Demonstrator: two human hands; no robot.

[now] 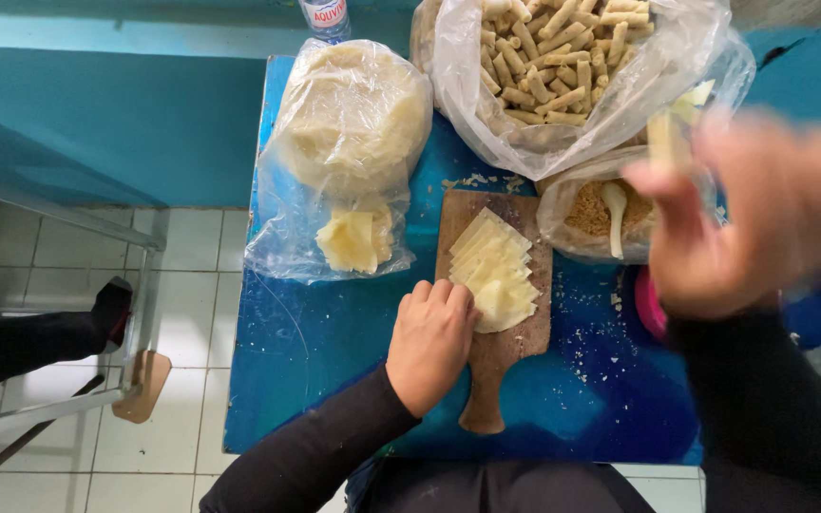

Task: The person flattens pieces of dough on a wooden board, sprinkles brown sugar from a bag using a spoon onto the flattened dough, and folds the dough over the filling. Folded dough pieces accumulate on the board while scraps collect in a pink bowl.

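Left hand: your left hand is down on the wooden cutting board, fingers curled, fingertips touching the near end of the cheese slices; it grips nothing that I can see.
Right hand: your right hand is up in the air and blurred, pinching a pale cheese stick between thumb and fingers.
Cheese slices: fanned in an overlapping row along the board, middle of the blue desk.
Upper left: a clear bag with a stack of round wrappers, cut cheese pieces in its near corner.
Top: an open bag of rolled sticks.
Right of the board: a bag of breadcrumbs with a spoon in it.
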